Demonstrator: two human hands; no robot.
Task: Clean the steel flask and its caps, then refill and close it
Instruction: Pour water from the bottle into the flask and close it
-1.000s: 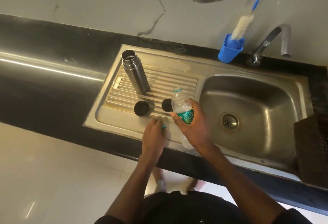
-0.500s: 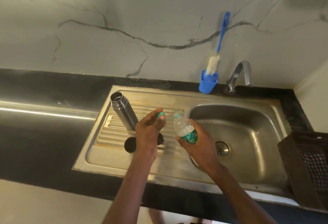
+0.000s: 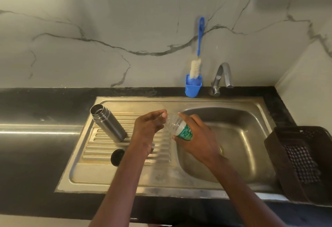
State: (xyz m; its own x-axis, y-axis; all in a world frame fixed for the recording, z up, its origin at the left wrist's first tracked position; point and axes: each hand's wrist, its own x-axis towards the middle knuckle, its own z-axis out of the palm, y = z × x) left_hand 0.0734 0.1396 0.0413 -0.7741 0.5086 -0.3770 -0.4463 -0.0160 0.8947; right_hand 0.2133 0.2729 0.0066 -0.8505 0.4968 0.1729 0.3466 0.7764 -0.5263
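Although the green label on the plastic bottle (image 3: 181, 130) carries white printing, none of it can be read. There is one such bottle, held tilted over the seam between draining board and basin, its neck pointing toward 10 o'clock. The right hand (image 3: 195, 136) wraps its fingers and thumb around the labelled body. The left hand (image 3: 150, 127) has its fingers curled at the bottle's mouth, fingertips pinched together there; whether they hold a small cap I cannot tell.

One steel flask (image 3: 107, 122) stands open-mouthed on the ribbed draining board of the sink (image 3: 136, 103), at 9 o'clock from the hands. One round black cap (image 3: 117, 157) lies on the board at 6 o'clock from the flask, just beside the left forearm.

At 12 o'clock, against the wall, sit one blue cup (image 3: 193, 88) holding one blue-handled brush (image 3: 198, 46), and one tap (image 3: 222, 75). One dark basket (image 3: 301, 162) rests on the black counter (image 3: 36, 154) at 3 o'clock.
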